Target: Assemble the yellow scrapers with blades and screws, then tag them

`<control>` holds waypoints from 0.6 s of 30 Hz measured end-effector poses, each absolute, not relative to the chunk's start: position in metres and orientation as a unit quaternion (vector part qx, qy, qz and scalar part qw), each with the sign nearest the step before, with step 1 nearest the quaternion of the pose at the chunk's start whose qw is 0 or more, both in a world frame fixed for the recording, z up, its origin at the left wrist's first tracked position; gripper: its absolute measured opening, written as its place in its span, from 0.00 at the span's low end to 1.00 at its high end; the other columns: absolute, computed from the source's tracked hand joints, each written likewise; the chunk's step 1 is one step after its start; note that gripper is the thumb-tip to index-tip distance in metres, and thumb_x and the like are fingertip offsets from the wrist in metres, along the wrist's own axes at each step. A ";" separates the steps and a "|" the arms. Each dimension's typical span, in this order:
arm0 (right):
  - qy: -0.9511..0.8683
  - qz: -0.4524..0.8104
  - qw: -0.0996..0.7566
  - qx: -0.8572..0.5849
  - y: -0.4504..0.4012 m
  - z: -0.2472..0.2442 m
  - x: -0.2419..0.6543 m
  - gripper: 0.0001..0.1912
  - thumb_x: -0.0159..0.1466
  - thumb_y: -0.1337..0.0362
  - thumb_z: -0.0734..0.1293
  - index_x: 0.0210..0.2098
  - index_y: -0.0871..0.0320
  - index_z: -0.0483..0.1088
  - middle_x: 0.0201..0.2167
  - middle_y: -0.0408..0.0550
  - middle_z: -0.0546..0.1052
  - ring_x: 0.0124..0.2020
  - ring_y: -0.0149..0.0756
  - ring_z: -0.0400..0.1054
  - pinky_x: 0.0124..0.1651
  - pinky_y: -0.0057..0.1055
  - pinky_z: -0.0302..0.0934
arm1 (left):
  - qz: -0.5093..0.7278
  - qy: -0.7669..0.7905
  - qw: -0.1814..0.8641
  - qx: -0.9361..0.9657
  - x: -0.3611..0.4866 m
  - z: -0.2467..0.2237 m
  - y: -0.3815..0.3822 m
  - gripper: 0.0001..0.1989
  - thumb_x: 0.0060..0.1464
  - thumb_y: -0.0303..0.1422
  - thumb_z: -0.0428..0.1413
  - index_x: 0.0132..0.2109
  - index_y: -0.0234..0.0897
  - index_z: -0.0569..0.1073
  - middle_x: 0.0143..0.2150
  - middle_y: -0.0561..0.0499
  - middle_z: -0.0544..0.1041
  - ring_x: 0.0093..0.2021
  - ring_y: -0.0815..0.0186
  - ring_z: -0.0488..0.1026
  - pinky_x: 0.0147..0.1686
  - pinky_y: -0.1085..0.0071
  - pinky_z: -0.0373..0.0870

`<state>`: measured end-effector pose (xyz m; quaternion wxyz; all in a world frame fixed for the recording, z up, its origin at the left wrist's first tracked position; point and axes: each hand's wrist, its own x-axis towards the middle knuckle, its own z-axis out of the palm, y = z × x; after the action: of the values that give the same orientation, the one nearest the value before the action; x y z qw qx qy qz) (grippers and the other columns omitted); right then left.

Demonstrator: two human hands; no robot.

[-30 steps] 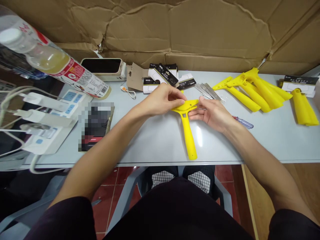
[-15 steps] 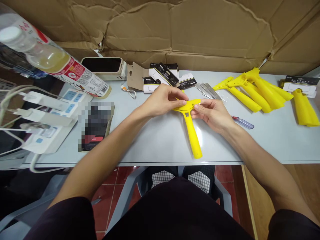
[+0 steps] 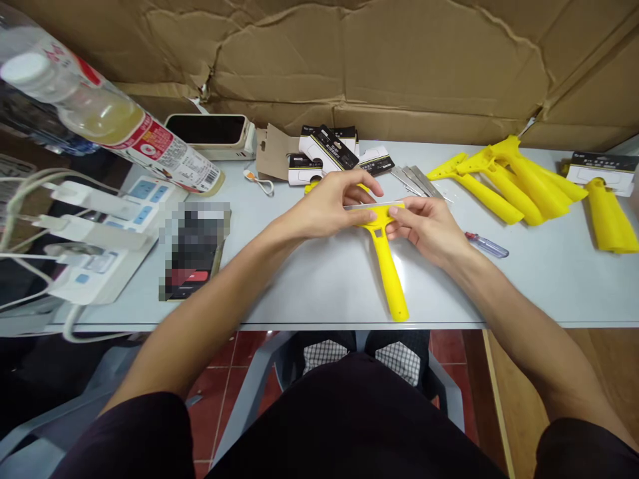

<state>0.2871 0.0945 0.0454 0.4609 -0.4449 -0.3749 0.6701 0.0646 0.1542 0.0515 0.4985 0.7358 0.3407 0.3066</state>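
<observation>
Both hands hold a yellow T-shaped scraper handle (image 3: 389, 273), its grip pointing toward the table's front edge. A thin metal strip lies along the top edge of its head. My left hand (image 3: 329, 206) pinches the left end of the head with the thumb in front, its index finger raised behind. My right hand (image 3: 426, 226) grips the right end between thumb and fingers. Another yellow part (image 3: 312, 187) shows partly behind my left hand. Just behind my right hand lie several metal blades (image 3: 417, 181). A screwdriver (image 3: 488, 245) with a clear handle rests right of that hand.
Yellow handles (image 3: 529, 179) are piled at the right, with another stack (image 3: 610, 216) farther right. Black-and-white cards (image 3: 329, 150) lie at the back. At the left are a bottle (image 3: 150, 140), a power strip (image 3: 104, 266), a phone (image 3: 194, 249) and a white-cased device (image 3: 210, 131).
The metal strip now shows along the head's top edge. The handle has moved slightly right and toward me. My left index finger has lifted, and a yellow part shows behind that hand.
</observation>
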 end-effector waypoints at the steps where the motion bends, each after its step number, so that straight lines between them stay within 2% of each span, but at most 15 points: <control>1: -0.374 0.666 0.464 -0.449 0.095 0.045 0.287 0.26 0.43 0.52 0.91 0.32 0.60 0.83 0.28 0.47 0.83 0.29 0.33 0.78 0.34 0.29 0.78 | 0.314 0.348 0.497 0.730 0.066 0.053 0.153 0.21 0.48 0.37 0.74 0.48 0.36 0.81 0.52 0.45 0.84 0.48 0.62 0.83 0.47 0.68 0.82; 4: -0.370 0.654 0.475 -0.458 0.096 0.045 0.289 0.24 0.43 0.55 0.91 0.32 0.60 0.83 0.29 0.48 0.83 0.28 0.32 0.78 0.33 0.28 0.77 | 0.328 0.391 0.511 0.692 0.065 0.058 0.150 0.20 0.48 0.36 0.75 0.46 0.35 0.82 0.46 0.45 0.85 0.44 0.62 0.84 0.42 0.70 0.82; 7: -0.368 0.640 0.489 -0.465 0.098 0.047 0.291 0.19 0.47 0.59 0.89 0.32 0.59 0.82 0.30 0.47 0.83 0.28 0.31 0.77 0.34 0.28 0.77 | 0.289 0.431 0.577 0.631 0.054 0.063 0.149 0.17 0.52 0.39 0.75 0.43 0.32 0.83 0.34 0.45 0.85 0.32 0.63 0.83 0.33 0.69 0.82; 9: -0.369 0.635 0.493 -0.467 0.099 0.048 0.292 0.16 0.50 0.61 0.87 0.31 0.58 0.82 0.31 0.47 0.83 0.29 0.31 0.77 0.35 0.29 0.78 | 0.275 0.447 0.606 0.597 0.045 0.066 0.148 0.17 0.52 0.39 0.76 0.41 0.31 0.84 0.30 0.44 0.84 0.28 0.64 0.82 0.30 0.69 0.82; 12: -0.369 0.634 0.493 -0.468 0.100 0.049 0.294 0.14 0.50 0.63 0.87 0.30 0.57 0.82 0.30 0.46 0.83 0.29 0.31 0.78 0.35 0.29 0.78 | 0.296 0.470 0.620 0.555 0.039 0.066 0.144 0.15 0.52 0.38 0.76 0.36 0.29 0.84 0.30 0.43 0.84 0.27 0.65 0.81 0.28 0.72 0.80; 18: -0.367 0.635 0.500 -0.460 0.099 0.049 0.293 0.15 0.48 0.63 0.87 0.31 0.59 0.83 0.30 0.46 0.83 0.29 0.31 0.78 0.34 0.28 0.78 | 0.318 0.475 0.630 0.526 0.051 0.062 0.138 0.10 0.56 0.33 0.74 0.36 0.29 0.85 0.32 0.42 0.86 0.27 0.67 0.81 0.29 0.73 0.80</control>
<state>0.2927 0.0993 0.0486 0.4997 -0.4603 -0.3670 0.6354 0.0509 0.1380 0.0619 0.6296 0.5261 0.4753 0.3178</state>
